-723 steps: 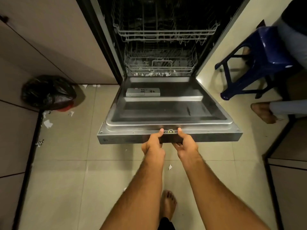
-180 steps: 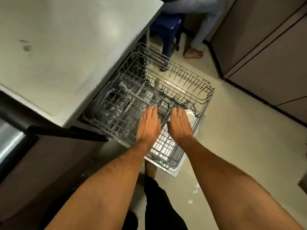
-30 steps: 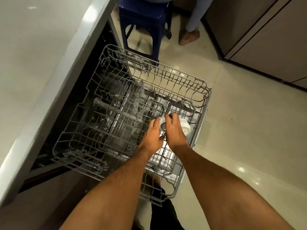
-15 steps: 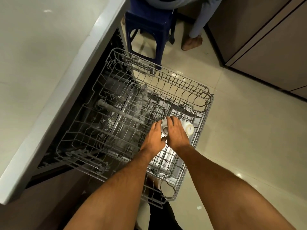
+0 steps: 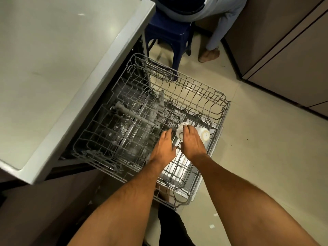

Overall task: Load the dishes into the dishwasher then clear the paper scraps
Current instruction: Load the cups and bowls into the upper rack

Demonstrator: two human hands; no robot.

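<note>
The grey wire dishwasher rack [image 5: 204, 93] is pulled out over the open door. Two white cups lie on their sides at its front right. My right hand [image 5: 192, 142] grips the nearer white cup [image 5: 180, 129], fingers curled over its top. The second white cup [image 5: 205, 135] rests just right of that hand, base towards me. My left hand [image 5: 164, 148] lies on the rack wires beside the held cup, fingers fairly straight, holding nothing. Small paper scraps [image 5: 212, 226] dot the floor tiles below the rack's front corner.
A pale countertop [image 5: 62, 59] overhangs the dishwasher on the left. A blue stool [image 5: 170, 36] with a seated person's leg and bare foot [image 5: 208, 55] stands behind the rack. Brown cabinets [image 5: 284, 59] line the right side. My own legs are below the rack.
Both hands stay at the same spot in the rack, the right one still on the cup. My head has moved, so more of the countertop and the seated person shows.
</note>
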